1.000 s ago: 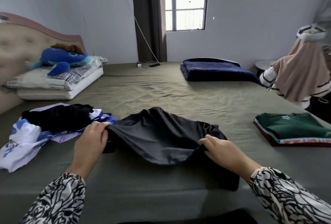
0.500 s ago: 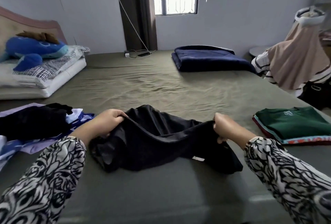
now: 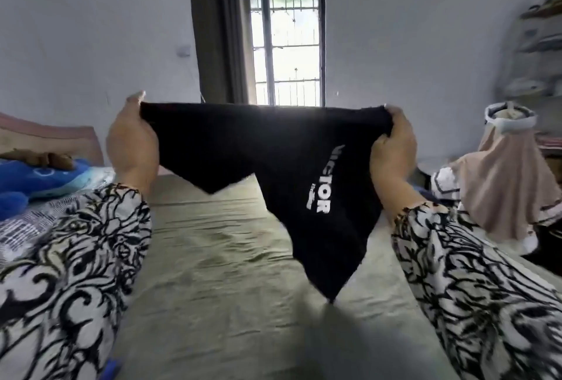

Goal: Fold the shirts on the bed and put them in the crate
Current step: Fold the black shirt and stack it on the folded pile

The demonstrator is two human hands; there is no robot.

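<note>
A black shirt [image 3: 249, 148] with white lettering hangs in the air above the bed [image 3: 231, 273], stretched between both hands. My left hand [image 3: 132, 142] grips its upper left edge and my right hand [image 3: 392, 148] grips the upper right edge. The cloth droops to a point low on the right, just above the olive sheet. No crate is in view.
A blue plush toy [image 3: 36, 179] lies on pillows at the left by the headboard. A person in a beige hooded garment [image 3: 511, 185] sits at the bed's right side. A window [image 3: 286, 45] and dark curtain [image 3: 219, 30] stand at the far wall.
Both hands have lifted the black shirt off the bed and spread it out at chest height. The view has tilted up, so the clothes pile and the folded green shirt have dropped out of sight.
</note>
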